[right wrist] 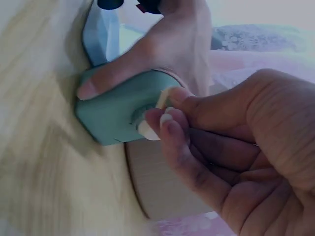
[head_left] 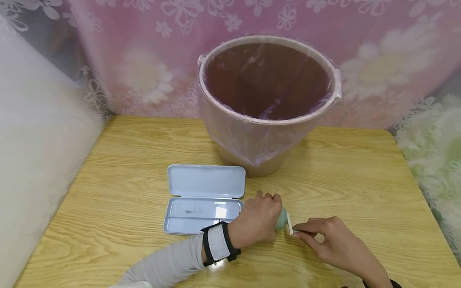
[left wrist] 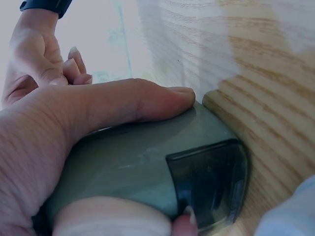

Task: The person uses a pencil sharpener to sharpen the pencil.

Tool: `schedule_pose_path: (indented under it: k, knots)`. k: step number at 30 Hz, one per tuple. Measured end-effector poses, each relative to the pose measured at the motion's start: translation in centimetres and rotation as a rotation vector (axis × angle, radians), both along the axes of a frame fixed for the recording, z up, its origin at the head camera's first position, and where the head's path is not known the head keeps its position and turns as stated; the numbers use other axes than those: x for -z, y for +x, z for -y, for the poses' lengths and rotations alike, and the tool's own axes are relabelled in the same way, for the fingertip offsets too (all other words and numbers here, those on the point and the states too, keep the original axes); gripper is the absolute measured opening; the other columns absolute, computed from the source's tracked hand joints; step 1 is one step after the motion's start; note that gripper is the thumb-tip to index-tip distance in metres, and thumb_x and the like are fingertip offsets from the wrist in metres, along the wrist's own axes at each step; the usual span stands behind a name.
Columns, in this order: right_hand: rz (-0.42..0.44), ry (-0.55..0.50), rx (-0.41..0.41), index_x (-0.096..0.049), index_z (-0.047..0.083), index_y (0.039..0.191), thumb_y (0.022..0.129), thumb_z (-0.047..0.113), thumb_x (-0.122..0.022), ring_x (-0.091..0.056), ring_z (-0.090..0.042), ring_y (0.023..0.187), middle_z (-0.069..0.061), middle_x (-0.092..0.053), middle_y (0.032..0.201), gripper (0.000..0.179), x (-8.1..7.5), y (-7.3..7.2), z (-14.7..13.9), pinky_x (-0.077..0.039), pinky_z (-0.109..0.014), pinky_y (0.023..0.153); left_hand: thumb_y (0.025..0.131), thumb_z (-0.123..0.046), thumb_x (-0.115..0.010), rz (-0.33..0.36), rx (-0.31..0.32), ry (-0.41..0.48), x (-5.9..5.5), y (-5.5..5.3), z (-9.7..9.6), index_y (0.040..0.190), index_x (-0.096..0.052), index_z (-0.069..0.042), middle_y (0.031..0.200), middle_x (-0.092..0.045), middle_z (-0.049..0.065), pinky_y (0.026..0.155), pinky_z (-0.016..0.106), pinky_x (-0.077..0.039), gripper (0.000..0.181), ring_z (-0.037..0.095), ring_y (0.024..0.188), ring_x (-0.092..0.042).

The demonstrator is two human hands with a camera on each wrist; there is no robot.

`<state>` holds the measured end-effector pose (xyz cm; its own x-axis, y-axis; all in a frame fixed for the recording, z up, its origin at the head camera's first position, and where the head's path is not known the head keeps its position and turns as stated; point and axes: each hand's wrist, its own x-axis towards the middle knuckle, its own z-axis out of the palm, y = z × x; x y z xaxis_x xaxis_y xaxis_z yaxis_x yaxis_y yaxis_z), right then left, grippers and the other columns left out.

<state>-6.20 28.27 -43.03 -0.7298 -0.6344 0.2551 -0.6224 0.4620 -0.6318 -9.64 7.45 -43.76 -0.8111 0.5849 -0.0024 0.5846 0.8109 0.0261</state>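
Note:
My left hand (head_left: 257,220) grips a green hand-crank pencil sharpener (right wrist: 110,115) on the table. Its thumb lies along the body in the left wrist view, where a dark see-through shavings drawer (left wrist: 209,177) shows at one end. On the side facing my right hand (head_left: 336,244) is a cream crank handle (head_left: 289,224). The thumb and fingertips of that hand pinch the crank's end, largely hiding its knob. Beside the left wrist lies an open light-blue pencil case (head_left: 206,181), its lid folded back; the left hand partly covers its right end. No pencil can be made out in the sharpener.
A large pinkish bucket (head_left: 234,134) lined with a clear plastic bag stands behind the case and hands. The wood-grain table (head_left: 126,160) reaches back to a pink flowered curtain (head_left: 144,52). White sheeting (head_left: 36,120) hangs along the left edge.

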Motion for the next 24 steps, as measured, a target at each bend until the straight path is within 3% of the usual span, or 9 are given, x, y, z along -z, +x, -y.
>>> schedule_pose_path:
  k: [10,17,24]
  knots:
    - [-0.017,0.039,-0.043,-0.079,0.013,0.099,0.086,0.002,-0.077,-0.051,0.012,0.068,0.01,-0.071,0.08,0.017,0.3,-0.2,0.0,-0.042,-0.008,0.058,0.064,-0.032,-0.083,0.028,-0.007,0.012,-0.1,0.1,0.1,0.086,-0.057,-0.013,0.075,-0.06,-0.003,0.044,0.022,-0.044,0.04,0.013,0.069,-0.057]
    - [-0.064,-0.049,-0.046,-0.078,0.01,0.1,0.082,-0.006,-0.077,-0.054,0.009,0.068,0.009,-0.073,0.083,0.024,-0.1,-0.6,0.0,-0.044,-0.007,0.06,0.064,-0.033,-0.083,0.032,0.002,0.015,0.0,-0.1,0.3,0.09,-0.058,-0.012,0.077,-0.061,-0.003,0.045,0.023,-0.044,0.042,0.013,0.07,-0.058]
    - [-0.18,-0.059,0.014,-0.078,0.011,0.099,0.078,-0.006,-0.079,-0.062,0.004,0.068,0.009,-0.075,0.084,0.027,-0.7,-1.6,0.1,-0.046,-0.009,0.061,0.064,-0.033,-0.084,0.036,0.014,0.031,-0.1,-0.1,0.2,0.089,-0.058,-0.012,0.076,-0.061,-0.003,0.045,0.022,-0.044,0.042,0.013,0.069,-0.056]
